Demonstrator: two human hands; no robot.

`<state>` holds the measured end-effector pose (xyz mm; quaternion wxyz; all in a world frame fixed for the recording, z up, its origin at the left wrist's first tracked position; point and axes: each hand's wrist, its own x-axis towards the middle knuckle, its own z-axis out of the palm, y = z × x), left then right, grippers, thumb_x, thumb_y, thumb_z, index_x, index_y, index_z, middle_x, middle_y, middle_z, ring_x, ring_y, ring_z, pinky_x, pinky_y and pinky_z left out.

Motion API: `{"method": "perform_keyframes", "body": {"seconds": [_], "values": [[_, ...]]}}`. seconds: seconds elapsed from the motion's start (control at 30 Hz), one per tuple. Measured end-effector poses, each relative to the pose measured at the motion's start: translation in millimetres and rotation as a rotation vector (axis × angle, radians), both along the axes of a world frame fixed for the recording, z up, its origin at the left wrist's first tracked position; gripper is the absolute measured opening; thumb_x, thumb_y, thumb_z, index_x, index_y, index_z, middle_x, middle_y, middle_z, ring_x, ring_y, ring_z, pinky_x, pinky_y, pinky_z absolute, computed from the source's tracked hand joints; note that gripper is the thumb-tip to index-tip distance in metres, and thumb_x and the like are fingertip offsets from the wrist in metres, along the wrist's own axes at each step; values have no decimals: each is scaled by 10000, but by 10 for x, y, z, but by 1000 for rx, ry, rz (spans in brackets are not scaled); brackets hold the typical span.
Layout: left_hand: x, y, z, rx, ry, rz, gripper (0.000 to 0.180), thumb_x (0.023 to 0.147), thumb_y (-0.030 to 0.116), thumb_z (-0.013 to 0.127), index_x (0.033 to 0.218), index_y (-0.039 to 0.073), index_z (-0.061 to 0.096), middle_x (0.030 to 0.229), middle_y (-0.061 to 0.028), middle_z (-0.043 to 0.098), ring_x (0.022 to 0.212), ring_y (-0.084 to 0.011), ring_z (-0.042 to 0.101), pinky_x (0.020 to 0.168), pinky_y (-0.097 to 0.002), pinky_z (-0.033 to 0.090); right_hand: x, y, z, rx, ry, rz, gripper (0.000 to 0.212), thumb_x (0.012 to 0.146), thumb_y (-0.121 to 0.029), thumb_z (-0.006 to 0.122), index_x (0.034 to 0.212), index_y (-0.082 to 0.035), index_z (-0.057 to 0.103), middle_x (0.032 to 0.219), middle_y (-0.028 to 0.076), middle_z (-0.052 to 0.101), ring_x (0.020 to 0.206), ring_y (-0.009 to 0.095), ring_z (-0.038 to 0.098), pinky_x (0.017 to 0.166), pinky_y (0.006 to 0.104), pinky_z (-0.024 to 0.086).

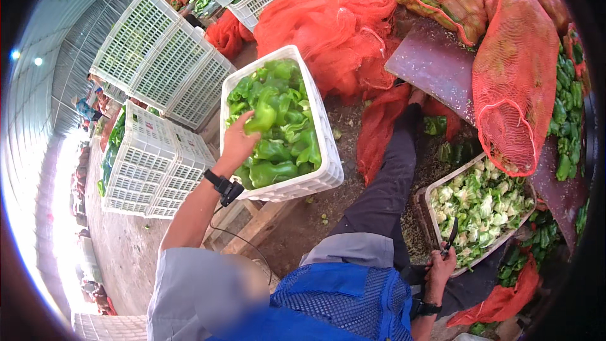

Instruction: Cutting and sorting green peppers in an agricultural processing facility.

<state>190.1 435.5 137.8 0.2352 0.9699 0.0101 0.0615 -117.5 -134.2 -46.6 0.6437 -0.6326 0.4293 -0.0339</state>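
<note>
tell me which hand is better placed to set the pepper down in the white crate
Left. The left hand already grips the green pepper over the white crate; the right hand is off by the tray of scraps, holding scissors.

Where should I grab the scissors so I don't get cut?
Probably by the handle loops, coming from below. The scissors point up and away over the tray of scraps, blades far from the body. The right hand already holds them at the handle end, so the blades stay clear of the fingers.
</note>
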Motion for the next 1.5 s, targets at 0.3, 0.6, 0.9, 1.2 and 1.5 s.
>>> {"method": "perform_keyframes", "body": {"seconds": [0.3,0.6,0.9,1.2,1.5], "values": [[-766,257,389,-896,206,297,631,1058,33,594,1639,1,347,1384,-157,671,1146,-229,729,871,-400,641,-41,-63,-159,20,-37,-15,350,960,-17,623,1308,-58,636,775,-13,577,505,86,522,397,245,424],[-1337,545,-13,-1094,324,435,598,1036,8,596,1588,-64,379,1333,-180,680,1100,-262,745,886,-414,664,-38,-114,-186,-28,-7,59,370,946,-25,633,1314,-56,640,822,5,624,514,95,547,414,252,451],[-1410,434,-143,-315,-184,321,441,921,-18,707,1359,-10,656,1182,-164,722,1058,-284,732,903,-390,592,-28,-71,-115,-14,3,55,396,952,-31,627,1348,-51,619,817,6,622,515,94,545,411,250,442],[-1527,661,-284,-249,-211,436,334,907,6,640,1230,-18,722,1087,-138,720,1026,-270,714,963,-355,565,-50,-90,-160,-17,-28,65,396,954,-21,625,1349,-49,620,787,-5,599,516,88,545,405,243,436],[-1462,596,-74,255,54,-107,537,869,179,800,1386,113,666,1334,-177,662,1270,-370,599,1123,-446,468,-61,-53,-133,21,-58,23,411,965,-21,623,1375,-39,598,787,-6,582,518,85,528,400,243,433]]}}
